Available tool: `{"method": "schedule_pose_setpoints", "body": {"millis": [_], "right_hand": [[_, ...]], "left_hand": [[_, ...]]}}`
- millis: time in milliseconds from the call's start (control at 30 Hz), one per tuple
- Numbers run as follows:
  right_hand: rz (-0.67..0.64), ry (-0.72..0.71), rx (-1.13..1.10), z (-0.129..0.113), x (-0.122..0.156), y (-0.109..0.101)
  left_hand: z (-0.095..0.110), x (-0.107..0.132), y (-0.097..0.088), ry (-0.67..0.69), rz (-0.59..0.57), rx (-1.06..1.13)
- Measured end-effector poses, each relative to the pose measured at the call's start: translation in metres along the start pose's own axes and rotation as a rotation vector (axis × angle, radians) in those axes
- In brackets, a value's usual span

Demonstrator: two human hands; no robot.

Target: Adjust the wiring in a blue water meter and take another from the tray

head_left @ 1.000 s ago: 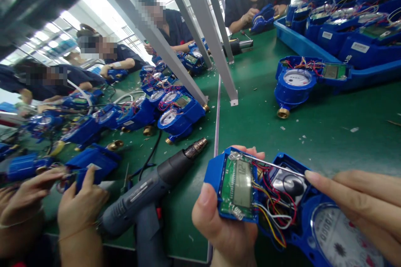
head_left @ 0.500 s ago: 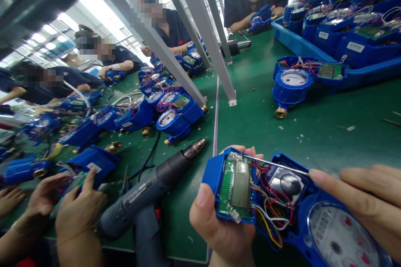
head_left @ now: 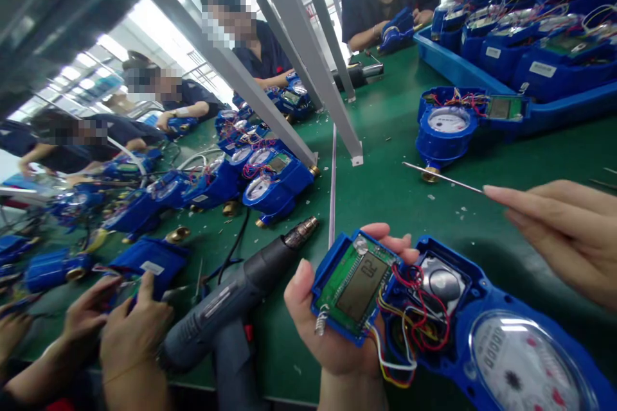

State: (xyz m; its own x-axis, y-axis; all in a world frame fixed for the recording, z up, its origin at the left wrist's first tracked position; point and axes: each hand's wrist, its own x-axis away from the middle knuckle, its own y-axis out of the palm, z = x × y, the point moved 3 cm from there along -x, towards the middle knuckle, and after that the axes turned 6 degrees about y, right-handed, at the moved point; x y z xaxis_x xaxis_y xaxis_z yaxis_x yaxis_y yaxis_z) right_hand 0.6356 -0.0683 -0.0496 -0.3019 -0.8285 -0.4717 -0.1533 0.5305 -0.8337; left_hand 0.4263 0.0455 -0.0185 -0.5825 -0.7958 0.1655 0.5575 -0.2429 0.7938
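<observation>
My left hand point(head_left: 332, 340) is closed around a small green circuit board with a display point(head_left: 362, 282) in a blue frame, thumb at the left and fingertips behind. Faint digits show on the display, and a coil spring point(head_left: 321, 320) stands at the board's lower corner. Red, yellow and white wires point(head_left: 419, 314) link the board to an opened blue water meter point(head_left: 496, 298) with a round dial at the lower right. Above the meter, apart from it, my right hand point(head_left: 573, 225) pinches a thin, pointed metal rod point(head_left: 446, 178) aimed left.
A heat gun point(head_left: 241, 295) lies left of my left hand. Another water meter point(head_left: 446, 125) sits by a blue tray point(head_left: 470, 67) full of meters. Metal posts point(head_left: 308, 45) rise from the green table. At lower left, a co-worker's hands point(head_left: 132, 334) hold a meter.
My right hand has lifted the rod up off the board and away from the meter. The board has tilted in my left hand, and its display now shows digits.
</observation>
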Motion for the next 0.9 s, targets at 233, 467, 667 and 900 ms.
{"method": "schedule_pose_setpoints", "body": {"millis": [233,467,667,900], "right_hand": [[-0.348,-0.090,0.239,0.012,-0.007,0.069],[-0.169,-0.070,-0.209,-0.004,-0.012,0.038],[-0.221,-0.159,-0.557,-0.075,-0.002,-0.023],[-0.116,-0.116,-0.583,-0.106,0.008,-0.019]], "left_hand": [[-0.002,0.000,-0.005,-0.002,-0.107,-0.045],[-0.005,0.002,-0.007,0.009,-0.158,-0.265],[-0.006,0.019,0.007,0.255,-0.325,-0.757],[0.010,0.044,0.024,0.294,-0.619,-1.344]]}}
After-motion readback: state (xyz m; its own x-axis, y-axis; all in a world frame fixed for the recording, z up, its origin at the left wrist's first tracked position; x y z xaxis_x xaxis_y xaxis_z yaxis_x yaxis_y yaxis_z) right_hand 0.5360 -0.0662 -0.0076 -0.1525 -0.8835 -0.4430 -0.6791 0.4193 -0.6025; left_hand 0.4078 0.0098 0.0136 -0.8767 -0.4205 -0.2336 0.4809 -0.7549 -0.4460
